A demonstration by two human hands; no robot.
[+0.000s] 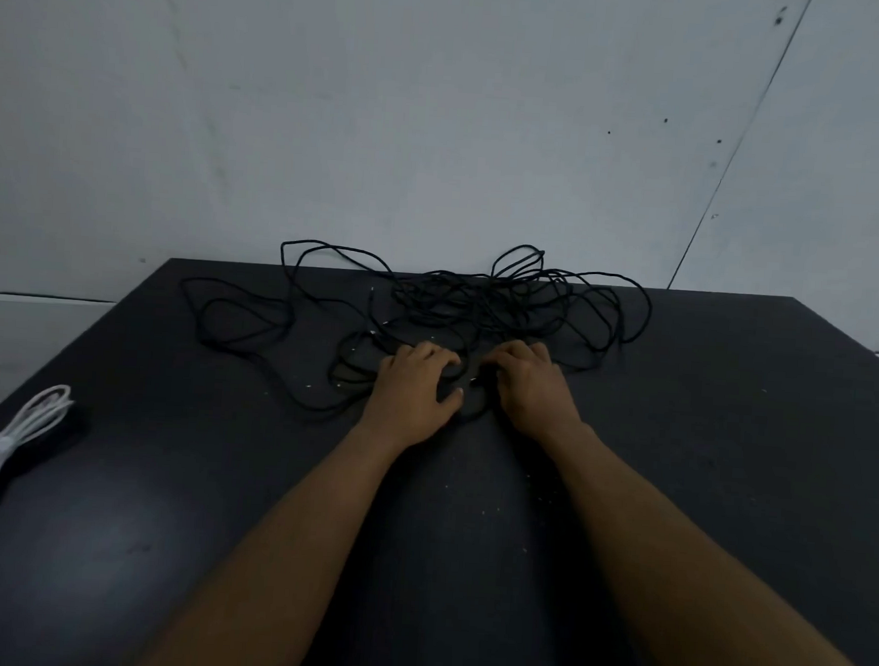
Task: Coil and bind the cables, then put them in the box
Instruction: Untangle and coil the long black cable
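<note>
Hands (413,390) (534,390) curled into black cables (480,304)

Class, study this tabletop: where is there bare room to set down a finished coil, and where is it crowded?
Bare table lies right of the right hand, and between the white cable bundle and the left forearm. Crowded: the far middle, where the black cable tangle reaches both hands.

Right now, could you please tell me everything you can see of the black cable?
The black cable is thin and matte, uncoiled in a loose tangle on the far half of the table. Loops spread left and right; some rise before the wall. The left hand and right hand rest on its near loops; whether they grip is unclear.
</note>
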